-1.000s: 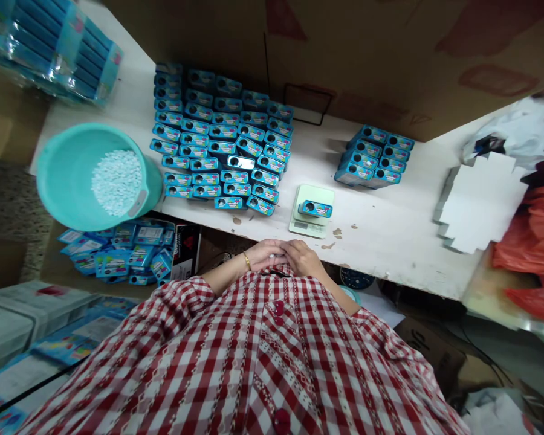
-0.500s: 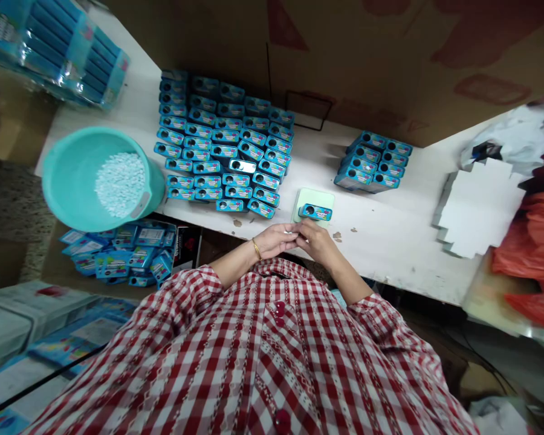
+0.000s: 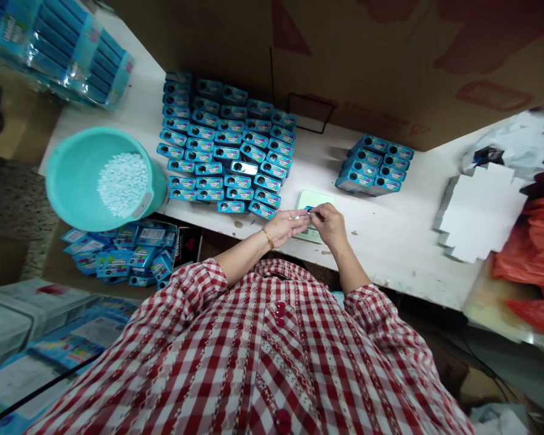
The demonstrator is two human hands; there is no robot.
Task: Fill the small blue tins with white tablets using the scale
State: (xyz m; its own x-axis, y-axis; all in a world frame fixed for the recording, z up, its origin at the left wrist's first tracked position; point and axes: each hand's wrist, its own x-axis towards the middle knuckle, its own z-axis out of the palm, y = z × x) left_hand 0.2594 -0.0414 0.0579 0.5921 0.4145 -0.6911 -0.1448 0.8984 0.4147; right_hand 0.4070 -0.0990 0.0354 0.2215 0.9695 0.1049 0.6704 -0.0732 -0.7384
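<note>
My left hand [image 3: 286, 228] is palm up with a few small white pellets [image 3: 297, 217] resting in it, its fingers reaching to the front of a pale green scale [image 3: 316, 198]. Pinched fingers of my right hand [image 3: 330, 225] are over the blue tin [image 3: 309, 208] on that scale; what they hold is too small to make out. Most of this tin is hidden by the hands. Many blue tins [image 3: 226, 153] stand in rows left of the scale. More white pellets [image 3: 123, 183] lie in a turquoise tub [image 3: 75, 181] at the left.
A smaller group of tins [image 3: 374, 164] stands right of the scale. Behind is a large cardboard box [image 3: 367, 66]. Stacked white card [image 3: 476, 208] and red plastic bags [image 3: 532, 241] lie at the right. Below the tub, a box holds blue packets [image 3: 118, 260]; wrapped blue packs [image 3: 58, 48] lie upper left.
Both hands have moved up and to the right, from the scale's front edge to the tin. My right hand now covers much of the tin, and pellets show in my left palm.
</note>
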